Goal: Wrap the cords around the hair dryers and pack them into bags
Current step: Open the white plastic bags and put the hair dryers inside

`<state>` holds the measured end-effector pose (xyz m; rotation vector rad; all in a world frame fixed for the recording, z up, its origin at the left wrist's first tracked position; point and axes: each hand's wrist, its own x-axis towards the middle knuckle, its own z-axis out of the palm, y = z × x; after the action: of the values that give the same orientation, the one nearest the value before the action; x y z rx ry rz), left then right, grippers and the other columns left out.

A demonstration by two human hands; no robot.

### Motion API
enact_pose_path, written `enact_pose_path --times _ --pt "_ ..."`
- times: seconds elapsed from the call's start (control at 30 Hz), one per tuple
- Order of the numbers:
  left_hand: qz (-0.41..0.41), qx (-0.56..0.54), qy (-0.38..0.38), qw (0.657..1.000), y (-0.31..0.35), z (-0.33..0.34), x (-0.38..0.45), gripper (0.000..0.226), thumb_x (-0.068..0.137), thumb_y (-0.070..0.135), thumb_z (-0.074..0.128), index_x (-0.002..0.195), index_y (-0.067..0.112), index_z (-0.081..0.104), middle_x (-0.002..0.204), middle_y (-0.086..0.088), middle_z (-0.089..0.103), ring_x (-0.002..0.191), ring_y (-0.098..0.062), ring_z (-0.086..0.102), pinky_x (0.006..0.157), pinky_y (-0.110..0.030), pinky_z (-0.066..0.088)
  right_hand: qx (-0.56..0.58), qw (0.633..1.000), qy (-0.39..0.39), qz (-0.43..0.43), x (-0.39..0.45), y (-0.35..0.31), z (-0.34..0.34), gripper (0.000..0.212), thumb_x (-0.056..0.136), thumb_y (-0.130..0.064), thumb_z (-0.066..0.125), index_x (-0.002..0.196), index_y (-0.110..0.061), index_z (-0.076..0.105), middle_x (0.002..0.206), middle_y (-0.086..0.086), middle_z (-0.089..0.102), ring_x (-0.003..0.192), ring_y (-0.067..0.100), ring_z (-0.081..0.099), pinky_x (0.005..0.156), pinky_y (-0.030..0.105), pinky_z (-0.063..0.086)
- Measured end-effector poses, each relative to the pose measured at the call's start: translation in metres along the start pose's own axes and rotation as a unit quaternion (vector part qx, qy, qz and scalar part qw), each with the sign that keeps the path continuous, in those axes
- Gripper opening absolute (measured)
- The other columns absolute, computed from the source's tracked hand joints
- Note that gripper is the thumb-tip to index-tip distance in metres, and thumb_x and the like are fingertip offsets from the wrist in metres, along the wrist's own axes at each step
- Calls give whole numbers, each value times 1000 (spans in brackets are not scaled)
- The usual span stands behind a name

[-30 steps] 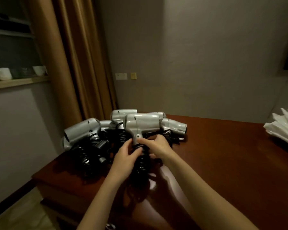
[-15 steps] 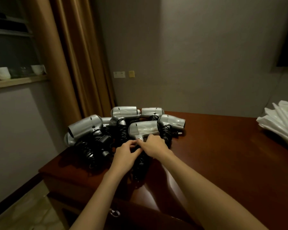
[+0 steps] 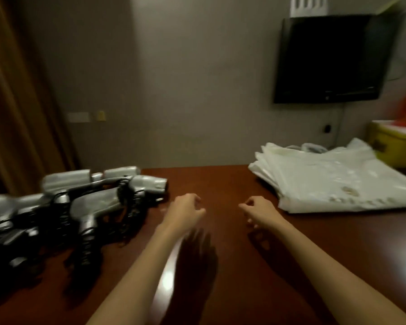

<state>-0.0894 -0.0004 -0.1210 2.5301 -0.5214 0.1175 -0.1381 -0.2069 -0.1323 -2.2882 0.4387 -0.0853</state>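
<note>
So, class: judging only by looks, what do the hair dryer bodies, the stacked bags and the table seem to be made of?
Hair dryers: probably silver-painted plastic, with a soft satin sheen; blur leaves metal possible.
Bags: thin white plastic film, slightly translucent, crinkled and glossy, lying in limp folded layers.
Table: reddish-brown wood or veneer under gloss varnish, mirroring light and the arms' shadows.

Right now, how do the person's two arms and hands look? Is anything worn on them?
Both forearms are bare as far as the picture shows: no sleeves reach into view. The left hand and the right hand carry no gloves. I see no watch, bracelet or ring, though the picture is dim and a little blurred, so a thin ring could be missed.
</note>
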Motion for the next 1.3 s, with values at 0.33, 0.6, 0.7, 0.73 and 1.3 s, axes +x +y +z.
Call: enact_pose_path --times 0.33,0.6,0.7,0.73,1.3 --pt "95 -54 -127 986 153 143 57 37 94 34 59 126 15 60 123 -6 66 113 -25 61 86 -32 47 370 903 111 189 10 129 -104 28 99 -36 49 113 -14 42 85 18 62 65 27 65 44 27 52" --pt "-5 -277 -146 950 151 157 74 37 91 37 66 113 7 66 94 -3 72 87 -17 70 82 -32 57 416 873 186 172 32 144 -103 18 95 -16 60 98 2 58 80 12 66 50 13 68 36 19 45" --pt "-140 -440 -217 860 162 156 82 50 93 38 64 123 0 50 95 -15 70 80 -26 72 76 -37 59 403 879 197 161 28 144 -104 22 93 -17 63 79 -1 58 72 9 64 55 13 68 38 19 47" --pt "-163 -465 -240 836 166 155 82 50 94 38 63 126 3 46 105 -17 68 83 -28 71 72 -36 58 393 885 197 155 24 145 -104 24 92 -18 64 75 -1 58 71 9 63 60 14 68 40 19 47" --pt "-195 -546 -262 771 177 129 67 57 86 4 69 136 2 41 113 -15 59 79 -22 68 57 -33 57 547 792 261 74 -14 118 -134 12 93 -6 57 87 -16 60 102 8 65 87 23 63 72 38 55"
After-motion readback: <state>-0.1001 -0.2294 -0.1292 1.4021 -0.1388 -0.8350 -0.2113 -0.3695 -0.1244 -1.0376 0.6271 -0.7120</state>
